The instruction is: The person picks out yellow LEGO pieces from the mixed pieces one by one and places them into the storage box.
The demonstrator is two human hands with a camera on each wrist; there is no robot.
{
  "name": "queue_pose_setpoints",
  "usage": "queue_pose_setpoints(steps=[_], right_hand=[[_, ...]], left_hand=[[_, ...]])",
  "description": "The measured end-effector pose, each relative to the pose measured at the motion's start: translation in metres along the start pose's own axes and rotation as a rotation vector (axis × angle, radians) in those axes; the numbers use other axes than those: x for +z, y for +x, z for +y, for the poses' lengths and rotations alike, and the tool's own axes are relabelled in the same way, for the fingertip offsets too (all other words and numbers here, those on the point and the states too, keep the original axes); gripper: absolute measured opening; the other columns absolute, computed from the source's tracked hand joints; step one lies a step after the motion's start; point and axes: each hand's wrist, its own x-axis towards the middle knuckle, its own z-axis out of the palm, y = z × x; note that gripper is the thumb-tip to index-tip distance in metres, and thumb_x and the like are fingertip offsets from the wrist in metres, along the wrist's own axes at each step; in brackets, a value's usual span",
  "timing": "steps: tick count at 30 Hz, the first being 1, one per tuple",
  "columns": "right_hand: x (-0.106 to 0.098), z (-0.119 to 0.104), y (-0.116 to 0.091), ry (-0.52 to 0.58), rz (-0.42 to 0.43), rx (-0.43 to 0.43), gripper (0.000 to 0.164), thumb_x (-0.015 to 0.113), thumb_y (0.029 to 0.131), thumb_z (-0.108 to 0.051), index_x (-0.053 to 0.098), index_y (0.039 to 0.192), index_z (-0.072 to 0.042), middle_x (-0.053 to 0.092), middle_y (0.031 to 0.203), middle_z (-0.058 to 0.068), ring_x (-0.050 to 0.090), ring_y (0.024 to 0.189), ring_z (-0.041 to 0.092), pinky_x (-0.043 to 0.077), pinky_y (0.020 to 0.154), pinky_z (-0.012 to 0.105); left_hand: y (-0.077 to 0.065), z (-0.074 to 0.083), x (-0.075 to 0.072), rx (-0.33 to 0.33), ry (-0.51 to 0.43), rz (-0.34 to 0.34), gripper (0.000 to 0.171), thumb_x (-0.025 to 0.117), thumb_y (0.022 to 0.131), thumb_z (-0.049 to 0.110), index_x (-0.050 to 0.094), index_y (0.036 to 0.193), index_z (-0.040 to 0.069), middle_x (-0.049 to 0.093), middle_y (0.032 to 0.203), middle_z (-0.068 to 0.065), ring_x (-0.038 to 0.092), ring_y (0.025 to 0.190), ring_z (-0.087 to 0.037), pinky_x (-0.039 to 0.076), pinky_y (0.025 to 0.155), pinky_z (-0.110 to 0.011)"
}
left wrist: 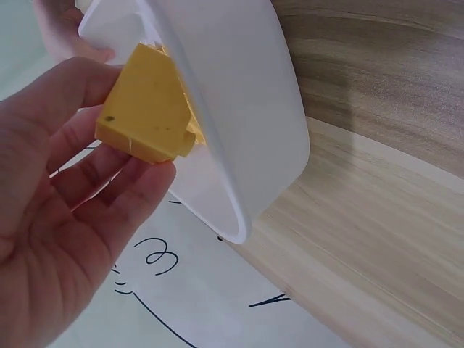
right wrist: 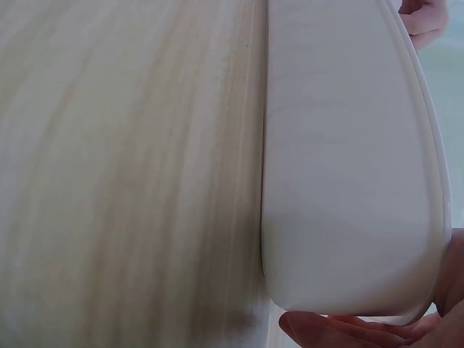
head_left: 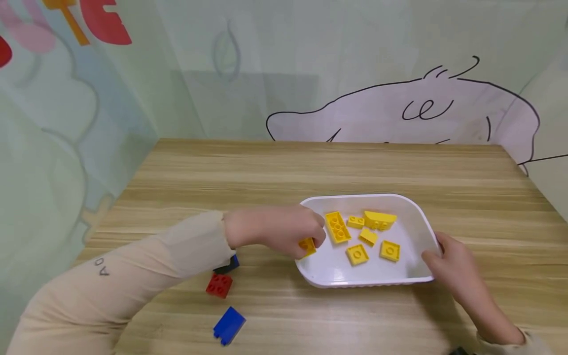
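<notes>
A white plastic tray (head_left: 364, 284) sits on the wooden table with several yellow toy bricks in it, among them a long one (head_left: 337, 228), a curved-edged one (head_left: 379, 220) and a square one (head_left: 390, 251). At the tray's left rim, my left hand (head_left: 293, 228) pinches another yellow brick (left wrist: 141, 105) between thumb and fingers; in the left wrist view this brick is beside the rim. My right hand (head_left: 459, 266) grips the tray's right end, thumb over the rim. From the right wrist view, its fingers (right wrist: 326, 332) reach below the tray's edge.
Left of the tray, a red brick (head_left: 219, 285) and a blue brick (head_left: 229, 325) lie on the table (head_left: 284, 172). Another dark blue brick (head_left: 229, 265) is partly hidden by the left sleeve (head_left: 151, 261). A printed cloth (head_left: 239, 98) hangs behind the table.
</notes>
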Motion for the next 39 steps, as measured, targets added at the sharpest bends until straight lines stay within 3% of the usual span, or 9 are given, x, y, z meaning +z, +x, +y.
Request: queue_pose_setpoints(steps=[5,9,19,35,39], right_hand=[[0.0,0.0,0.0,-0.005,0.018,-0.008,0.035,0.051,0.076,-0.005,0.051,0.105,0.013,0.061,0.084,0.026,0.054,0.064,0.024,0.046,0.052,0.037],[-0.001,0.001,-0.001,-0.015,0.007,0.001,0.036,0.051,0.076,-0.007,0.051,0.106,0.013,0.061,0.086,0.027,0.054,0.065,0.025,0.047,0.054,0.038],[-0.001,0.001,-0.001,-0.001,-0.022,0.021,0.037,0.051,0.078,-0.008,0.049,0.107,0.014,0.06,0.09,0.029,0.055,0.067,0.025,0.048,0.054,0.037],[-0.001,0.001,0.0,-0.009,-0.012,0.025,0.038,0.051,0.077,-0.007,0.049,0.108,0.014,0.059,0.091,0.03,0.055,0.069,0.027,0.048,0.056,0.039],[-0.001,0.0,0.0,-0.01,-0.008,0.027,0.037,0.051,0.077,-0.007,0.049,0.108,0.013,0.06,0.091,0.029,0.055,0.069,0.026,0.047,0.057,0.039]], left_hand=[[0.006,0.0,-0.002,0.015,0.015,-0.004,0.012,0.06,0.077,0.01,0.063,0.088,0.01,0.055,0.086,0.001,0.048,0.079,-0.011,0.04,0.072,-0.019],[0.013,0.0,-0.002,0.017,0.031,-0.048,0.013,0.061,0.077,0.01,0.063,0.09,0.01,0.055,0.085,0.002,0.047,0.079,-0.011,0.04,0.073,-0.019],[0.026,-0.006,0.013,0.03,0.062,-0.127,0.01,0.062,0.076,0.01,0.062,0.086,0.01,0.052,0.082,0.002,0.046,0.077,-0.013,0.038,0.072,-0.02],[0.034,-0.011,0.029,0.108,0.07,-0.12,0.01,0.062,0.076,0.006,0.063,0.084,0.011,0.056,0.082,0.001,0.047,0.078,-0.014,0.038,0.075,-0.021],[0.036,-0.013,0.031,0.102,0.062,-0.133,0.011,0.06,0.078,0.005,0.064,0.087,0.011,0.058,0.084,0.001,0.048,0.08,-0.013,0.039,0.077,-0.02]])
